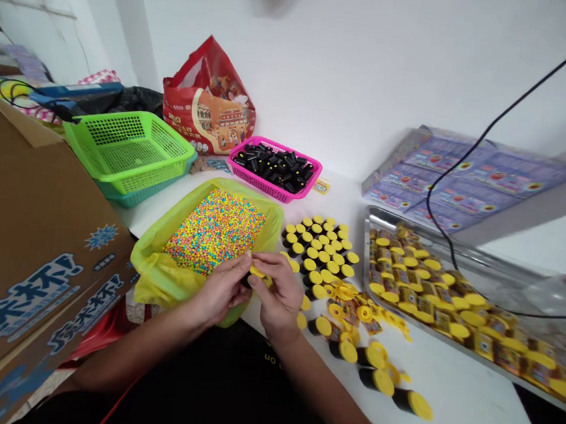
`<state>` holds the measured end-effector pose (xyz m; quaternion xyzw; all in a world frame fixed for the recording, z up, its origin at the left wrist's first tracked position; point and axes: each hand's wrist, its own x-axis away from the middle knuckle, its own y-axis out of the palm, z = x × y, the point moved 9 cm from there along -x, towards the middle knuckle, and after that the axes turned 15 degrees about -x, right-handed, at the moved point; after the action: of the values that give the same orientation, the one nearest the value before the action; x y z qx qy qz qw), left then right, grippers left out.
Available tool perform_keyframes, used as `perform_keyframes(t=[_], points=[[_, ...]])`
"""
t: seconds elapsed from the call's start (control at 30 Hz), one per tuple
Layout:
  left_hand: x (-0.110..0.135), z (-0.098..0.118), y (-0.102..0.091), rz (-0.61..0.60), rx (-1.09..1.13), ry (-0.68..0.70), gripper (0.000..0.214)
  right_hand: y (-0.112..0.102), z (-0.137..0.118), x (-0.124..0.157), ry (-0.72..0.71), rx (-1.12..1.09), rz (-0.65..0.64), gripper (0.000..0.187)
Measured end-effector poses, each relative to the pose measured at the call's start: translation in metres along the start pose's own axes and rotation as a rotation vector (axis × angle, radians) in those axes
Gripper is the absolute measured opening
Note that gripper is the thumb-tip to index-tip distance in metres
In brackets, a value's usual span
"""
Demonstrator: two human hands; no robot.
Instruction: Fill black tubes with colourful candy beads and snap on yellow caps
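Near the front rim of the candy basin, my left hand [223, 287] and my right hand [281, 298] come together around one small black canister with a yellow lid [257, 272]. My left fingers grip its dark body. My right thumb and fingers press at the yellow lid; part of both is hidden by the fingers. Just beyond my hands, a green basin [275, 219] lined with a yellow bag holds many small coloured candy balls [218, 226]. To the right of my hands stand rows of black canisters with yellow lids [329, 245]. Loose yellow plastic pieces [349, 305] lie beside them.
A pink basket [271, 190] of black canisters stands behind the basin. A metal tray [373, 214] of wrapped yellow-lidded pieces lies right, with purple boxes [443, 172] behind it. Green baskets [124, 176], a red bag [210, 111] and a cardboard box [32, 218] occupy the left; a black cable [485, 133] hangs right.
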<state>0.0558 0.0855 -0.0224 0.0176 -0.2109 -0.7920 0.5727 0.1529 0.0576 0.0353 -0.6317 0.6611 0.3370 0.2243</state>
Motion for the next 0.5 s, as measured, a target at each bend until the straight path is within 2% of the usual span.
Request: perform_keyframes(t=[0.17,0.23,0.3,0.4,0.5], points=[[-0.001,-0.003,0.001,-0.043,0.015,-0.056,0.053,-0.001,-0.013,-0.009,-0.027,0.252,-0.067,0.02],[-0.001,-0.005,0.001,-0.073,-0.009,-0.081,0.05,-0.008,-0.015,-0.013,0.011,0.287,-0.086,0.018],[-0.001,-0.007,0.003,-0.125,-0.054,-0.11,0.047,-0.017,-0.006,-0.014,0.136,0.214,-0.091,0.015],[0.0,-0.01,0.008,-0.193,-0.092,-0.152,0.045,-0.034,0.017,-0.007,0.354,-0.002,-0.013,0.015],[0.001,-0.013,0.01,-0.199,-0.094,-0.178,0.044,-0.044,0.035,0.003,0.472,-0.137,0.074,0.017]])
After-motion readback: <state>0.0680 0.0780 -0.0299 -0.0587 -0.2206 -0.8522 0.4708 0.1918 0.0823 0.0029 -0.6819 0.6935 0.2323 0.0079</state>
